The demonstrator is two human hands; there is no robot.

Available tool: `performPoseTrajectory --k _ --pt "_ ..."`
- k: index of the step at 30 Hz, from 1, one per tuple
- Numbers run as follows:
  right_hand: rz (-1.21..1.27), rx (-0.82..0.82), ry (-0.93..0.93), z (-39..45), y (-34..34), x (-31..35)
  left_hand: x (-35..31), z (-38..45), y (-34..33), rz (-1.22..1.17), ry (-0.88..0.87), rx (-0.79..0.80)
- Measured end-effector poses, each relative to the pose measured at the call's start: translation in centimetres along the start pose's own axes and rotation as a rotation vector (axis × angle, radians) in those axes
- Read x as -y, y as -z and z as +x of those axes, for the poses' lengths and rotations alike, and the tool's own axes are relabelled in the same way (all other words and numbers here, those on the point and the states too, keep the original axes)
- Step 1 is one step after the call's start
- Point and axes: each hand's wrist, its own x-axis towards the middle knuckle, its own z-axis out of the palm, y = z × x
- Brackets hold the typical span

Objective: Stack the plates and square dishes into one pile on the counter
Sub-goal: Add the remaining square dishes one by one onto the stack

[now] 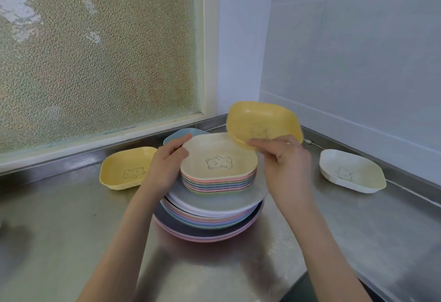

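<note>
Stacked round plastic plates (210,216) are topped by square dishes (218,177); a tilted yellow square dish (262,120) is pinched by right-hand fingers (260,143), three left unstacked.

Soft daylight through the frosted window (95,51); edges bowed, forearms blurred
</note>
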Motion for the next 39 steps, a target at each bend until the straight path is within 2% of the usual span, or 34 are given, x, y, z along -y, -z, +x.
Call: performPoseTrajectory --k 8,10,14,16,18,21,25,27,29,31,34,39 --pt "0.143 0.343 0.113 -1.4 -0.7 2.9 0.0 0.0 0.1 0.011 -0.090 0.055" --pt "0.165 0.437 0.132 -1.6 -0.8 2.9 -0.1 0.1 0.0 0.005 -0.099 0.028" --pt "0.204 0.509 0.145 -1.5 -0.8 2.7 0.0 0.9 0.3 -0.100 0.027 -0.021" --pt "0.253 0.489 0.171 -1.4 -0.6 2.6 0.3 0.8 0.4 -0.063 0.003 -0.045" --pt "0.327 0.364 0.152 -1.0 -0.3 2.0 0.5 0.7 0.4 -0.024 -0.028 -0.099" --pt "0.445 0.254 -0.182 0.0 -0.5 0.2 0.7 1.0 0.6 -0.037 -0.015 -0.172" --pt "0.305 0.237 -0.447 -0.2 -2.3 -2.9 1.9 1.1 2.4 0.058 0.008 -0.277" --pt "0.365 0.221 -0.593 -0.8 -3.3 -4.0 2.9 1.1 3.1 0.072 0.064 -0.263" --pt "0.443 0.241 -0.683 -1.5 -4.3 -4.8 3.3 1.1 2.9 0.008 0.163 -0.178" --pt "0.443 0.258 -0.688 -1.9 -5.0 -4.9 3.4 1.0 2.4 -0.079 0.249 -0.118" --pt "0.399 0.265 -0.666 -2.0 -5.5 -4.6 3.0 1.0 2.1 -0.131 0.265 -0.150" --pt "0.434 0.228 -0.677 -1.9 -5.7 -4.9 3.0 0.8 2.2 0.029 0.200 -0.136"
